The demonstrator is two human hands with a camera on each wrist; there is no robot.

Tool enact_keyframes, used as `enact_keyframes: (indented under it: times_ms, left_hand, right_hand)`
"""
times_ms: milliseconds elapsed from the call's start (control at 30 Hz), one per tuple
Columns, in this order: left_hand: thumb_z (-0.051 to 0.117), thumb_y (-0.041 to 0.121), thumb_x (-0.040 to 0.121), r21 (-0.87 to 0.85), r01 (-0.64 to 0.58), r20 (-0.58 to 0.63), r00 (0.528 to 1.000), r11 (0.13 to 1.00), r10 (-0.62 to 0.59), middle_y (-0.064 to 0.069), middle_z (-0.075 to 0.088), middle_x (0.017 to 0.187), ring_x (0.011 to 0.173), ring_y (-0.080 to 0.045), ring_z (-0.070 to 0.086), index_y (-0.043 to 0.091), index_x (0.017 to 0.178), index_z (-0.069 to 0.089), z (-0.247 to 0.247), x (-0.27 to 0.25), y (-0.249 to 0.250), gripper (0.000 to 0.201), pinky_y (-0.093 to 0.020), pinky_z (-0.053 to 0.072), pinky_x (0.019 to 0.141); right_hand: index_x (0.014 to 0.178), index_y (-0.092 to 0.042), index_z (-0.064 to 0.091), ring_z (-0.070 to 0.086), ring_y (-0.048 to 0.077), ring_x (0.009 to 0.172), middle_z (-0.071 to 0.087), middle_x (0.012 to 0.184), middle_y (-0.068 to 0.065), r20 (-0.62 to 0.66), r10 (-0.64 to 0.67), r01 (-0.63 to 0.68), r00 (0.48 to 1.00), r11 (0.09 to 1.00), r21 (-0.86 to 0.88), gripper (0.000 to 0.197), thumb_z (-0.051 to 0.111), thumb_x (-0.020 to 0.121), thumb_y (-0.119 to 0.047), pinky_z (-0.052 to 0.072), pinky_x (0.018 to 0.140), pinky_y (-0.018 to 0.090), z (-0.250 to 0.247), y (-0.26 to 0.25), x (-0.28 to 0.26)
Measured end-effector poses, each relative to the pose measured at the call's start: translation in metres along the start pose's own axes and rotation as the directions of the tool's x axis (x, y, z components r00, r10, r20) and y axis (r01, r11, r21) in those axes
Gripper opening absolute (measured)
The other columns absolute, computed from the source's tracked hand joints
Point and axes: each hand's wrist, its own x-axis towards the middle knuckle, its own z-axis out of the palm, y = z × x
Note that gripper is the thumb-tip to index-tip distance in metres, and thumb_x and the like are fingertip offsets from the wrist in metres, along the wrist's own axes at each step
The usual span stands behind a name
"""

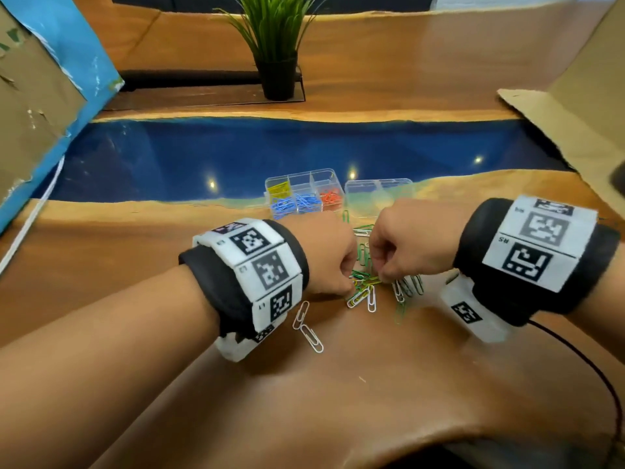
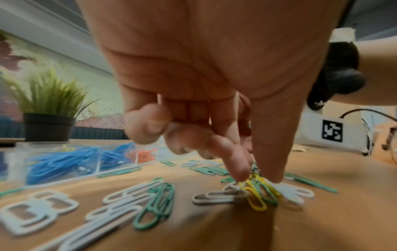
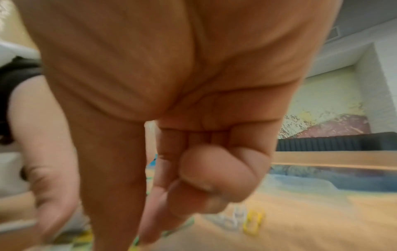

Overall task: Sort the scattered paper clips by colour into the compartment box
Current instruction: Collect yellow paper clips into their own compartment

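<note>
Green, yellow and white paper clips [image 1: 363, 289] lie scattered on the wooden table between my hands. My left hand [image 1: 350, 284] reaches down into them; in the left wrist view its thumb and index fingertip [image 2: 240, 175] pinch a yellow clip [image 2: 255, 185] tangled with green ones. My right hand [image 1: 382, 277] points thumb and index finger down at the same pile, the other fingers curled; the right wrist view is blurred, so what it grips stays unclear. The clear compartment box [image 1: 297, 177] behind holds blue clips [image 1: 297, 203] and red clips [image 1: 329, 198].
A second clear box [image 1: 378, 194] stands to the right of the first. Two white clips [image 1: 307, 328] lie near my left wrist. Cardboard walls [image 1: 33, 113] flank the table, a potted plant [image 1: 277, 62] stands at the back, and a dark cable [image 1: 592, 367] runs at the right.
</note>
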Motion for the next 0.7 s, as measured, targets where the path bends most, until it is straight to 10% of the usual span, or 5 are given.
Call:
enact_keyframes:
  times_ms: [400,700]
  left_hand:
    - [0.062,0.031,0.074,0.035,0.070,0.001,0.998,0.997,-0.070,0.007,0.064,0.077,0.080,-0.018,0.061,0.026,0.068,0.056,0.007,0.004,0.005,0.010,-0.027,0.046,0.061]
    - [0.060,0.026,0.074,-0.065,0.057,0.065,0.996,0.996,-0.053,0.007,0.054,0.068,0.073,-0.018,0.056,0.023,0.067,0.051,0.013,0.005,-0.001,0.012,-0.027,0.046,0.062]
  right_hand:
    - [0.077,-0.021,0.066,0.054,0.013,0.072,0.061,0.074,-0.005,-0.051,0.005,-0.001,0.999,0.998,0.067,0.007,0.060,0.079,-0.024,0.046,0.067,0.024,0.020,0.003,-0.008]
    - [0.067,-0.016,0.062,0.059,0.011,0.047,0.062,0.057,0.000,-0.170,0.177,-0.027,0.969,0.765,0.644,0.017,0.065,0.074,-0.001,0.049,0.056,0.026,0.019,0.036,-0.017]
